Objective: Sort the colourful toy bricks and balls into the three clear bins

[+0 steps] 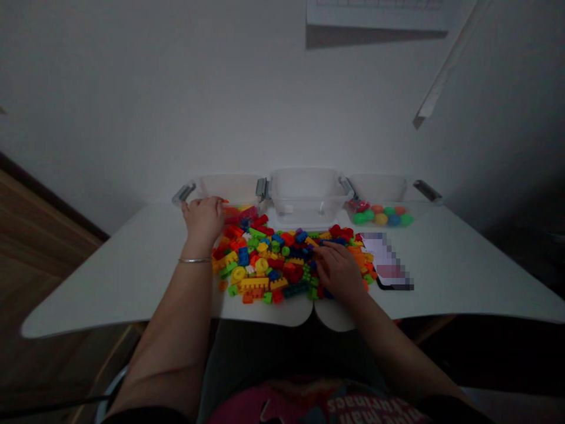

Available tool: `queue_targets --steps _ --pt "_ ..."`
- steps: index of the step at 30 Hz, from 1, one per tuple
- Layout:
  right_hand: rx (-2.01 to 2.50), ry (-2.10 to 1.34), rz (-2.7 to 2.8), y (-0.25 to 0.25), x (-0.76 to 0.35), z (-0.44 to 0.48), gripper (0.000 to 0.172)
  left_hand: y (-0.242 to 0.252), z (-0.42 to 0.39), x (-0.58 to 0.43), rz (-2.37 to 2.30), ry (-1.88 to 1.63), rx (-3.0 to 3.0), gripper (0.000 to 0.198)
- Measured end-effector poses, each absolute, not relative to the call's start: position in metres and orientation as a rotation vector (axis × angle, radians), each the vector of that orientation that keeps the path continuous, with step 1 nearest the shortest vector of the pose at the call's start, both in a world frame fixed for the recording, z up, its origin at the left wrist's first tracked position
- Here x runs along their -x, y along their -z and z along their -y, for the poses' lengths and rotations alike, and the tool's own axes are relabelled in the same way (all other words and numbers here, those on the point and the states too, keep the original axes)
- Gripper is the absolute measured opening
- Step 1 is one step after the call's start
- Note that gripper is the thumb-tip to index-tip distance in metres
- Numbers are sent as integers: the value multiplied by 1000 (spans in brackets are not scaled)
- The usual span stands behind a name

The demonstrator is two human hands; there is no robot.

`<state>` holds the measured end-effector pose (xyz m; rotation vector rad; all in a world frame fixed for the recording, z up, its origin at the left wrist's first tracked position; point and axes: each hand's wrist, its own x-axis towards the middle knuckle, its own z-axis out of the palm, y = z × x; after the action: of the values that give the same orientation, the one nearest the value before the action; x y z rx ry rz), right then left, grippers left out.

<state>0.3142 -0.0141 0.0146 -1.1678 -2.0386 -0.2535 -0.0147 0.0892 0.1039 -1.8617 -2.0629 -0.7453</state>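
Observation:
My left hand (203, 221) is at the left clear plastic box (232, 187), its fingers curled and closed at the near left side. A bit of orange shows by its fingertips; whether it is held or lies in the box is unclear. Inside the box are red and orange toy building bricks (241, 215). My right hand (342, 271) rests over the right part of a large pile of mixed-colour building bricks (262, 265). Its fingers reach leftward among blue and orange bricks, with the thumb apart from them. No brick is visibly gripped there.
A clear plastic box (309, 206) stands in the middle at the back. The right clear box (382, 188) contains several coloured balls (380, 219). A phone (386, 262) lies right of the pile on the white table (459, 277). The wall (282, 106) rises behind.

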Motion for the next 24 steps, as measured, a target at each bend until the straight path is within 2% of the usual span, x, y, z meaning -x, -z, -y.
queue_targets --steps 9,15,18,24 --pt "1171 264 2046 -15 -315 14 27 -118 -70 -6 2007 746 1978 51" --pt "1160 263 2046 -18 -314 15 28 -110 -22 -64 1718 854 2160 34" --pt "1183 236 2045 -17 -314 16 31 -96 -6 -93 1606 794 2276 24" --pt "1192 239 2061 -18 -316 17 30 -77 2 -119 1467 529 2431 23"
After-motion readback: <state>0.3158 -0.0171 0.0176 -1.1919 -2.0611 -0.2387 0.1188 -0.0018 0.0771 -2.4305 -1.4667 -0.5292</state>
